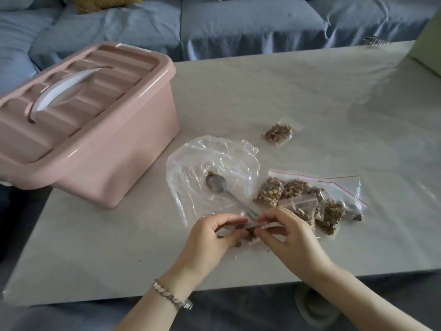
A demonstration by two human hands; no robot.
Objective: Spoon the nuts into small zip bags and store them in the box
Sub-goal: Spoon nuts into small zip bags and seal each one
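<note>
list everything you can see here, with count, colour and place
box: one, pink, table's left
big bag: one, clear, table centre
spoon: one, silver, on big bag
lone zip bag: one, clear, nuts inside, beyond big bag
zip bag pile: several, clear, right of spoon
held zip bag: one, clear, between hands
table: one, pale grey, foreground
sofa: one, blue, behind table
bracelet: one, silver, left wrist
left hand: one, pinches held zip bag
right hand: one, pinches held zip bag

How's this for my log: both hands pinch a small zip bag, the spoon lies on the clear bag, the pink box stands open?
No: the head view shows the pink box closed, lid on. Otherwise yes: left hand and right hand pinch the small zip bag, spoon on the clear bag.
</note>
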